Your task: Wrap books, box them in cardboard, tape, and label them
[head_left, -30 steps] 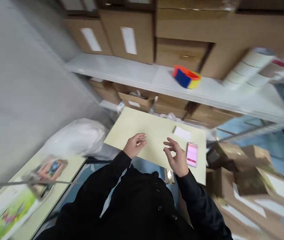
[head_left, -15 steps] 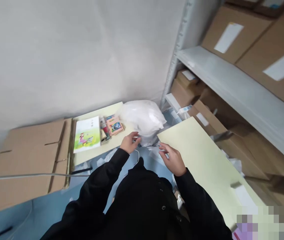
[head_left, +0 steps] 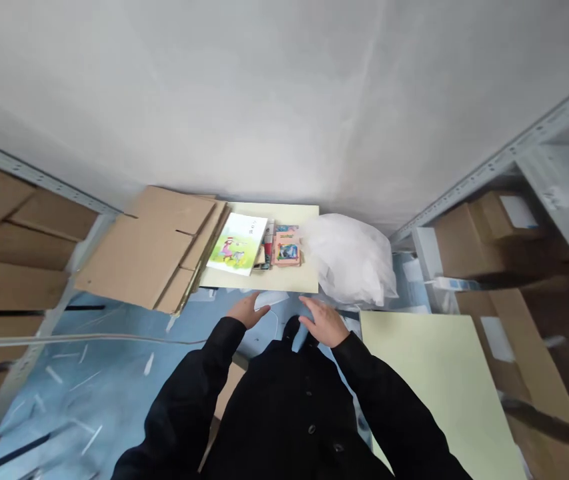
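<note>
My left hand (head_left: 249, 311) is held out in front of my body with its fingers apart, holding nothing. My right hand (head_left: 325, 321) is likewise empty, thumb spread from the fingers, just short of the front edge of a pale yellow table (head_left: 299, 281). On that table lie a picture book (head_left: 237, 244) with a child on its cover, a small pink pack (head_left: 287, 249) with a dark picture, and a few small items partly covered by the book. A bulging white plastic bag (head_left: 349, 257) sits at the table's right end, nearest my right hand.
Flattened cardboard boxes (head_left: 149, 240) lean at the table's left. A second pale yellow table (head_left: 429, 373) stands on my right. Shelves with cardboard boxes (head_left: 484, 233) line both sides. A cable (head_left: 89, 338) crosses at left, above a blue floor (head_left: 124, 393) strewn with scraps.
My view has swung to the left, so the tabletop items and bag appear further right. Both hands have moved away from the white bag and now sit before the table's front edge.
</note>
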A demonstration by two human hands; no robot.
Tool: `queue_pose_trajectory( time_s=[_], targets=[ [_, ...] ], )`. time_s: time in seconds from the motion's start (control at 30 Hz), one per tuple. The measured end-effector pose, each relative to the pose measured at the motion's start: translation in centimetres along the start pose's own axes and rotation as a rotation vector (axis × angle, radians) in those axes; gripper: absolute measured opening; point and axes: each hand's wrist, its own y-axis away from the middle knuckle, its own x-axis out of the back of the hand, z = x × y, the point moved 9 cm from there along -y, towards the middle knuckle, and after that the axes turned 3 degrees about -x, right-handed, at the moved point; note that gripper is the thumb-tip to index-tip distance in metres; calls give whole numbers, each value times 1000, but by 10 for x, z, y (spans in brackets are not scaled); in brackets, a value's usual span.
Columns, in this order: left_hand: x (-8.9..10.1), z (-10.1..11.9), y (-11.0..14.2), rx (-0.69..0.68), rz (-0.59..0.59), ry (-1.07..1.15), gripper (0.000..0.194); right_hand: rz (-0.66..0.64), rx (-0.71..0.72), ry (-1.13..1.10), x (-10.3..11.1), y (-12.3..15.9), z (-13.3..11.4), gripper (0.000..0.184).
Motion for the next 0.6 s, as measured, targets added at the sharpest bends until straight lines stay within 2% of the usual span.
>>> queue_pose_trajectory(
  time_s=[0.1,0.2,0.37,0.47,0.6],
  targets=[
    [7,-24,9,87,80,68,60,-105,81,71,-14,-26,-5,47],
    [17,-50,13,153,179,134,61,-157,120,99,-24,-49,-11,45],
    [37,-96,5,216,346,226,60,-255,130,71,-58,-86,-22,43],
    [52,-127,-13,263,394,263,62,-274,24,-2,-84,-116,-23,48],
    [77,-168,-52,257,467,331,64,-194,-230,-290,-117,-158,-17,63]
  ],
)
